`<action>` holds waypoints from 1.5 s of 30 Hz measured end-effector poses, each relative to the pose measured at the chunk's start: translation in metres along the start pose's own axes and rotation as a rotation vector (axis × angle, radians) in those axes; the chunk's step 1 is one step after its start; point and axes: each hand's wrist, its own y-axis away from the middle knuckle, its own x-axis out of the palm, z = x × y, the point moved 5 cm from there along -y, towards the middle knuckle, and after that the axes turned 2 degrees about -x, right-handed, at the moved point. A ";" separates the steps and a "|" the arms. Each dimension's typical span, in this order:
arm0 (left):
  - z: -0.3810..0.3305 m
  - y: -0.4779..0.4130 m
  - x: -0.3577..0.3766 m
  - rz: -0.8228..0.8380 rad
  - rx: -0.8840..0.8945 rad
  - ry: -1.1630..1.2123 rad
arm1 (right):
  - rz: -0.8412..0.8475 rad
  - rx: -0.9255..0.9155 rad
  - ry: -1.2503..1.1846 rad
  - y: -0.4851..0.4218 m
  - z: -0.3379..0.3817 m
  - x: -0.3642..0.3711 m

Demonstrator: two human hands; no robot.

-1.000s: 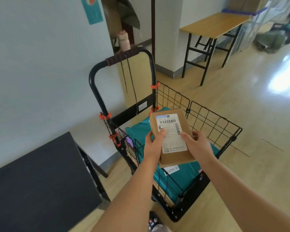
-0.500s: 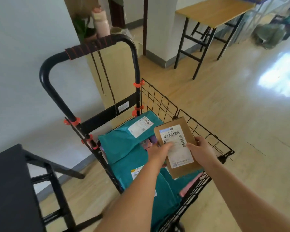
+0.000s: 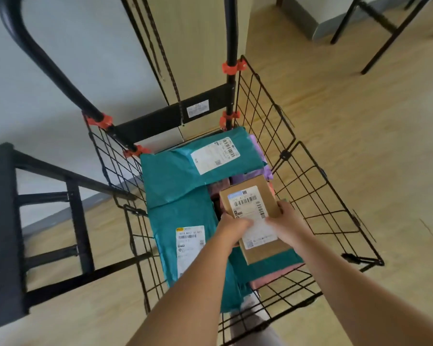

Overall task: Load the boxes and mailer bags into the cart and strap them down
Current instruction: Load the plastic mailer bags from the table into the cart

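A small brown cardboard box [image 3: 250,193] with a white shipping label is down inside the black wire cart [image 3: 308,176], over the bags on the cart's right side. My left hand [image 3: 231,227] grips its near left edge and my right hand [image 3: 286,222] grips its right side, thumbs across the label. Two teal mailer bags lie in the cart: one at the back [image 3: 185,171] and one along the left [image 3: 183,245]. Pink and purple bags [image 3: 259,156] show beneath them. A dark strap cord [image 3: 165,63] hangs from the handle.
The cart's black handle frame [image 3: 48,63] with orange clips rises at the upper left. A black table [image 3: 0,221] stands left of the cart. A tan cabinet side [image 3: 198,46] is behind it. Black table legs [image 3: 383,28] stand on the wooden floor at the upper right.
Both hands have lowered the brown box from above the cart down into it, onto the bags. The view has moved closer and tilted down over the cart.
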 end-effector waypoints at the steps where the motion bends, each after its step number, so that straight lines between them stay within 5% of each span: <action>1: 0.003 -0.005 0.003 -0.018 -0.013 -0.003 | 0.036 0.007 0.002 -0.006 -0.003 0.005; 16: 0.021 -0.030 0.017 -0.160 -0.124 -0.128 | 0.216 0.018 0.129 -0.046 -0.030 0.027; 29: 0.013 -0.020 0.016 -0.197 -0.013 -0.117 | 0.119 -0.040 0.088 -0.046 -0.025 0.021; 38: -0.022 -0.014 0.009 -0.180 0.177 -0.391 | 0.014 0.207 -0.178 -0.041 -0.042 0.015; 45: -0.002 -0.009 0.013 -0.124 0.010 -0.285 | -0.088 0.185 0.061 -0.029 -0.048 0.002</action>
